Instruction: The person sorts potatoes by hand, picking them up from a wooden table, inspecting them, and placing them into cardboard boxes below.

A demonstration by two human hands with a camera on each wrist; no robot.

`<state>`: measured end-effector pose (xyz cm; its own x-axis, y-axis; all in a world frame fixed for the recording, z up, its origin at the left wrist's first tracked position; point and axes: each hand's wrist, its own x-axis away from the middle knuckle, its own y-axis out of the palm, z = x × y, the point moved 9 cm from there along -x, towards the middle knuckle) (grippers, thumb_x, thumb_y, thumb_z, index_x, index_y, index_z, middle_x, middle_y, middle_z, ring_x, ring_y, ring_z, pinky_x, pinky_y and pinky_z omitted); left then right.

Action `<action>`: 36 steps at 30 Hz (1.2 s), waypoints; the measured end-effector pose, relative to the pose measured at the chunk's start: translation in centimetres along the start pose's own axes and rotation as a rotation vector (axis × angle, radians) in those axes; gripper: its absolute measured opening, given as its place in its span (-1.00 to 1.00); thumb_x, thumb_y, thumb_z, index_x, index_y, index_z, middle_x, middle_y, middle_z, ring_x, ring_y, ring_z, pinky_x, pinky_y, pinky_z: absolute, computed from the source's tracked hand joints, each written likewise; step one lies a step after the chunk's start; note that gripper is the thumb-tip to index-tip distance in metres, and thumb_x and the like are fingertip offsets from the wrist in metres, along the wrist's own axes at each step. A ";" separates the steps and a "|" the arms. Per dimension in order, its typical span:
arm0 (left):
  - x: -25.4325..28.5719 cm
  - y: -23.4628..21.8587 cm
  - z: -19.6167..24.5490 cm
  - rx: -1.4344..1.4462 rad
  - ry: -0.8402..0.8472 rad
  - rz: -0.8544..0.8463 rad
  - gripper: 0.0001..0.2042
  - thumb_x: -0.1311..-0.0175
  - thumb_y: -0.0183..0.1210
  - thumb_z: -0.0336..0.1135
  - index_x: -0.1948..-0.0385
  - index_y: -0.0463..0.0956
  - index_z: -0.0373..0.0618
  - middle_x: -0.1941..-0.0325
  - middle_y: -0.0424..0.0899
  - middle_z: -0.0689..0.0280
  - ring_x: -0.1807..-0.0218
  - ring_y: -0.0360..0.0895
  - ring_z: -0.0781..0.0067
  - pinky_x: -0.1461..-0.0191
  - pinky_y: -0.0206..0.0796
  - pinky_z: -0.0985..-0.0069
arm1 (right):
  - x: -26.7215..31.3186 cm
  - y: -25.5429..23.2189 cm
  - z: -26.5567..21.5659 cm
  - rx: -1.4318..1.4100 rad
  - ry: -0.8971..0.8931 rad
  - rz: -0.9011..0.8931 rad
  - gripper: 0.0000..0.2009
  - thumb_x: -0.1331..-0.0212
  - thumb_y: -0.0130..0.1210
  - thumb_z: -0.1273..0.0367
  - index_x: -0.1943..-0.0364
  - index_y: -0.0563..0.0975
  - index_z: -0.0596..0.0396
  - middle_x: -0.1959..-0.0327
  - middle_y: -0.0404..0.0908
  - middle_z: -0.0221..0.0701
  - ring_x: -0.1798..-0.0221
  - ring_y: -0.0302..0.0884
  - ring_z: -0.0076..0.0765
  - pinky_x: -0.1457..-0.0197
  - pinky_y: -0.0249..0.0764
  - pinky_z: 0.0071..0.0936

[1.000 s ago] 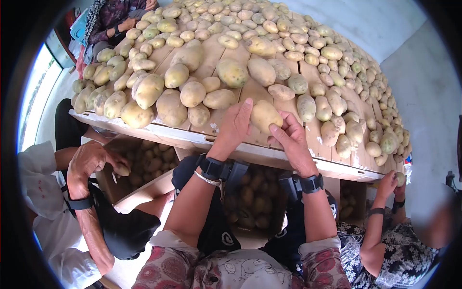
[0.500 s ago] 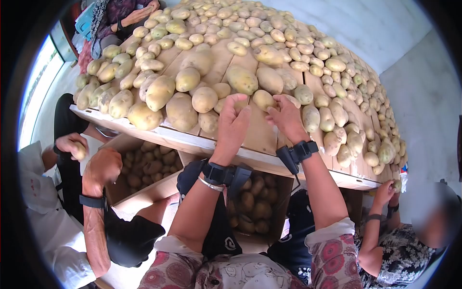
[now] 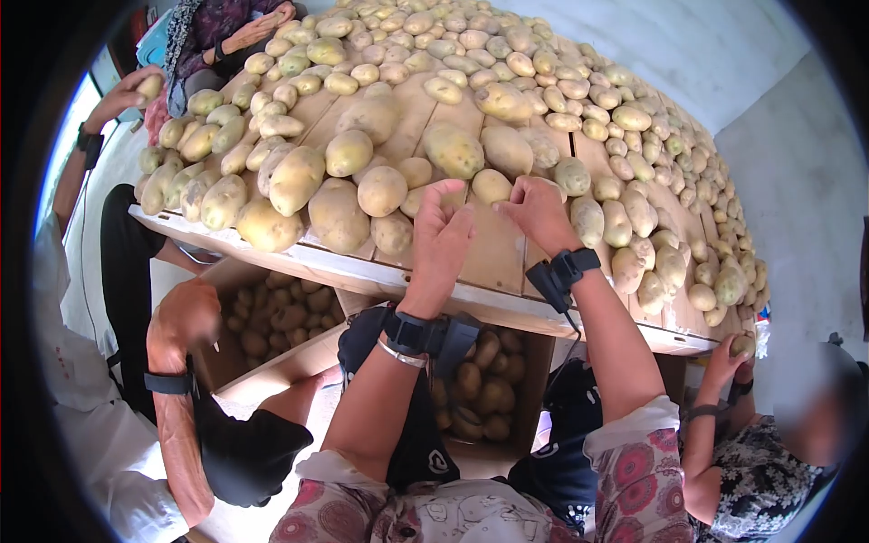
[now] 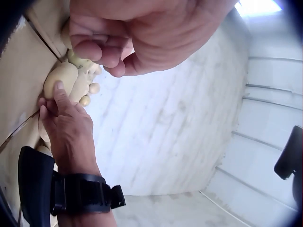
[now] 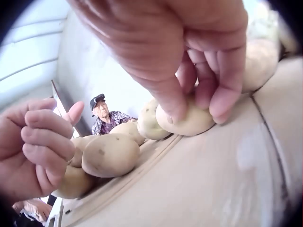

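Note:
In the head view a potato (image 3: 491,186) lies on the wooden boards between the two hands. The right hand (image 3: 539,214) pinches its right side; in the right wrist view thumb and fingertips touch the top of this potato (image 5: 185,118). The left hand (image 3: 441,237) is raised just left of it, holding nothing, its fingers loosely bent; the right wrist view shows this left hand (image 5: 35,146) apart from the potatoes. In the left wrist view the right hand (image 4: 71,127) has its thumb on the potato (image 4: 60,81).
Many potatoes (image 3: 453,149) cover the table, whose front edge (image 3: 362,269) is pale. Below are cardboard boxes of potatoes, one between the knees (image 3: 484,385) and one at left (image 3: 281,317). Other people sit at left, right and far left corner, with hands near the table.
Since a second ago, the potato held up between both hands has come down onto the boards. The left hand has let go of it. The neighbour at left has raised a hand with a potato.

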<state>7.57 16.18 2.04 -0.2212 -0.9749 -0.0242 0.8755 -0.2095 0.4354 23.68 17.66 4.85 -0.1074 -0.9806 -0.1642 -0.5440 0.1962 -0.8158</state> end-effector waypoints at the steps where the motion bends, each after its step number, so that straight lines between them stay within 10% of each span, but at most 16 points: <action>1: 0.0 0.1 0.0 -0.020 -0.003 0.002 -0.72 -0.19 0.01 -0.48 0.04 0.31 -0.11 0.61 0.37 0.46 0.59 0.21 0.75 0.53 0.03 0.76 | -0.4 0.0 0.4 -0.001 0.004 0.001 -0.78 0.17 0.28 0.37 0.62 0.47 0.21 0.60 0.52 -0.18 0.50 0.49 -0.21 0.37 0.42 -0.37; 19: -0.2 -0.3 0.3 -0.066 0.096 -0.009 -0.69 -0.16 0.03 -0.46 0.03 0.31 -0.19 0.59 0.38 0.44 0.58 0.26 0.70 0.52 0.10 0.73 | -3.4 1.3 2.1 -0.001 -0.144 -0.016 -0.78 0.11 0.24 0.26 0.54 0.53 0.13 0.56 0.57 -0.25 0.49 0.52 -0.24 0.35 0.42 -0.35; 21: -0.1 -0.5 0.6 -0.062 0.047 -0.001 -0.69 -0.17 0.05 -0.44 0.03 0.33 -0.19 0.58 0.39 0.44 0.54 0.27 0.69 0.48 0.13 0.71 | -1.4 0.8 1.9 -0.417 -0.018 -0.206 -0.81 -0.11 0.16 0.25 0.47 0.53 0.06 0.55 0.53 -0.53 0.49 0.42 -0.69 0.43 0.32 -0.73; 33: 2.6 -0.3 0.3 -0.060 0.196 -0.128 -0.80 -0.20 0.08 -0.45 0.14 0.46 -0.17 0.55 0.37 0.47 0.51 0.24 0.70 0.44 0.12 0.69 | 19.4 0.4 3.6 -0.994 0.265 -0.190 -0.79 -0.21 0.09 0.23 0.40 0.54 0.08 0.45 0.58 -0.51 0.40 0.50 -0.65 0.37 0.39 -0.71; 36: 4.9 -1.3 -0.7 0.014 0.062 -0.140 -0.83 -0.22 0.07 -0.45 0.16 0.47 -0.16 0.57 0.34 0.49 0.53 0.22 0.72 0.45 0.09 0.73 | 23.1 4.9 8.0 -1.129 0.663 -0.281 -0.80 -0.22 0.07 0.22 0.39 0.53 0.04 0.45 0.58 -0.49 0.42 0.49 -0.65 0.38 0.42 -0.71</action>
<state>5.69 11.62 0.71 -0.3134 -0.9392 -0.1404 0.8320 -0.3428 0.4363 25.24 -4.05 -7.36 -0.0846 -0.8657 0.4934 -0.9645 0.1955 0.1775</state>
